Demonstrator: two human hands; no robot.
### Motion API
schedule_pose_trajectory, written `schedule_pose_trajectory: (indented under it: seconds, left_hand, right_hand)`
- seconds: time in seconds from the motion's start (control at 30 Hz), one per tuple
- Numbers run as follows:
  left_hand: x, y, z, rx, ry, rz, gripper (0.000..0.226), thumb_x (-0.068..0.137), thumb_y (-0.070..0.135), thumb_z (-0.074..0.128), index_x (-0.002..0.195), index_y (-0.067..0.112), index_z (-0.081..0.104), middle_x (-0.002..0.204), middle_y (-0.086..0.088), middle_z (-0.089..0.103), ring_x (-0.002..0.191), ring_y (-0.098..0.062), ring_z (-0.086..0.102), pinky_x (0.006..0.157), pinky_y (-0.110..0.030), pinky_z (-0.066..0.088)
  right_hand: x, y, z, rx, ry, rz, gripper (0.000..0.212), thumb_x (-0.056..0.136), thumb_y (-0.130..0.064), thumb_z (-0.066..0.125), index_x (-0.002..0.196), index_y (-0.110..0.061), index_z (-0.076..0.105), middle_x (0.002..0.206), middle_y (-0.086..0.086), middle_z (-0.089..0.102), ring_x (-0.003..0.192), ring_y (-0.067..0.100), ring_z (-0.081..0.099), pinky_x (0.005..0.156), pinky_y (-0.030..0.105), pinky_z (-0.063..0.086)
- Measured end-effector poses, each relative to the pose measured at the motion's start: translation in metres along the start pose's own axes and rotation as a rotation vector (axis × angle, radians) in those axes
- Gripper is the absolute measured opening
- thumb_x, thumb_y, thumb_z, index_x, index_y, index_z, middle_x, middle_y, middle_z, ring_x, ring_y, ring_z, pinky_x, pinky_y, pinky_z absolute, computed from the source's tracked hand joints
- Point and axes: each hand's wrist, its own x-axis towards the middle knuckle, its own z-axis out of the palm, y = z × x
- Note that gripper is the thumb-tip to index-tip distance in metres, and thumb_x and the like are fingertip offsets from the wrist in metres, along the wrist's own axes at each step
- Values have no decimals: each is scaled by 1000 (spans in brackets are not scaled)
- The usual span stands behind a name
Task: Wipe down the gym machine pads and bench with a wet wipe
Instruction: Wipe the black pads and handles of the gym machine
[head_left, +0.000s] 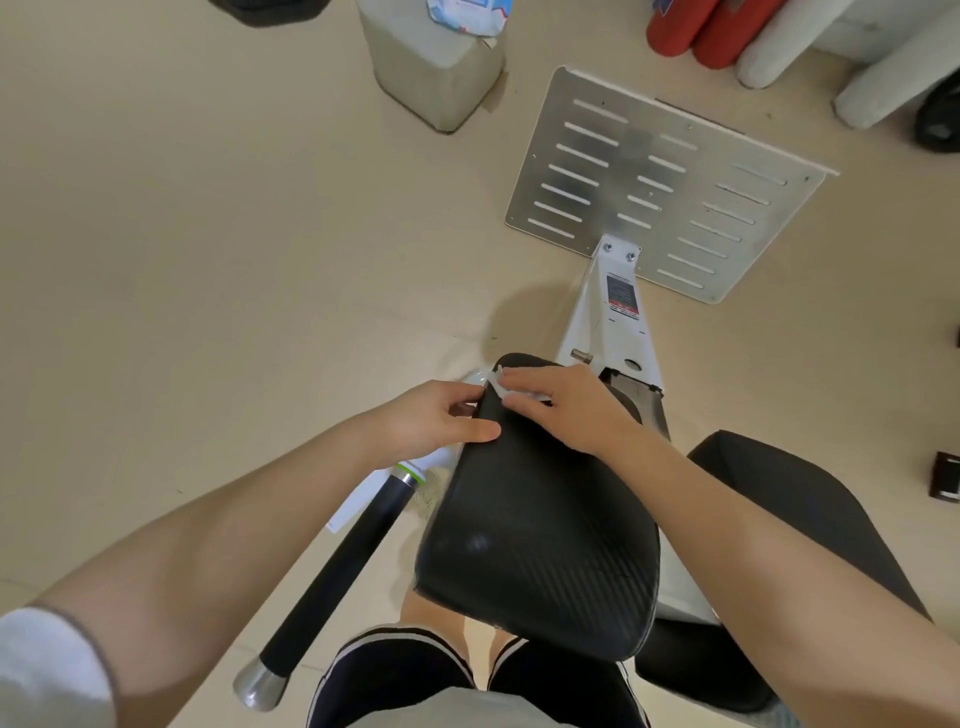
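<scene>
Head view: right hand (566, 410) presses wet wipe (501, 388) flat on black pad (540, 530) (far end), left hand (431, 423) grips its edge; next, likely sweep nearer.

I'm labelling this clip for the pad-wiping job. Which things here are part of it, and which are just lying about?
Part of the job:
- black pad, gripped at its edge by the left hand
- wet wipe pressed under the right hand
- second black pad
- wipe packet on the grey block

Lying about:
- red rollers
- white rollers
- metal footplate
</scene>
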Motion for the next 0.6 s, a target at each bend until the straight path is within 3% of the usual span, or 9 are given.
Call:
schedule_pose_trajectory:
  seconds: [0.1,0.2,0.3,0.43,0.6]
  left_hand:
    - [2,-1,-3,20,6,-3,35,87,14,62,121,20,58,119,-1,64,111,-11,59,92,-14,44]
    - [2,-1,-4,54,5,-2,36,87,18,62,122,23,57,121,4,64,112,-9,58,89,-11,43]
    - [1,-1,-3,68,22,-3,37,86,19,62,123,22,57,122,5,62,112,-9,57,84,-8,42]
    - [0,-1,1,58,64,4,38,87,16,61,124,20,55,112,7,61,105,-7,56,70,0,43]
    - [0,-3,3,75,104,-7,43,87,21,61,129,21,51,114,9,57,108,-5,52,85,-14,38]
  right_hand:
    - [11,2,-3,-152,5,-19,30,95,-25,49,122,-18,60,126,1,61,118,16,53,101,23,34]
    - [29,14,-9,-317,15,89,29,97,-22,44,117,-13,63,126,5,58,115,24,52,100,33,38]
    - [35,21,-8,-282,127,184,26,94,-19,49,112,-12,66,123,5,54,112,24,50,99,33,38]
    - [7,-4,-2,-127,29,4,23,92,-19,55,109,-14,68,107,6,63,101,19,56,91,23,37]
    - [-2,-11,0,-196,3,-117,27,93,-11,51,114,-17,66,110,2,61,99,16,56,90,20,38]
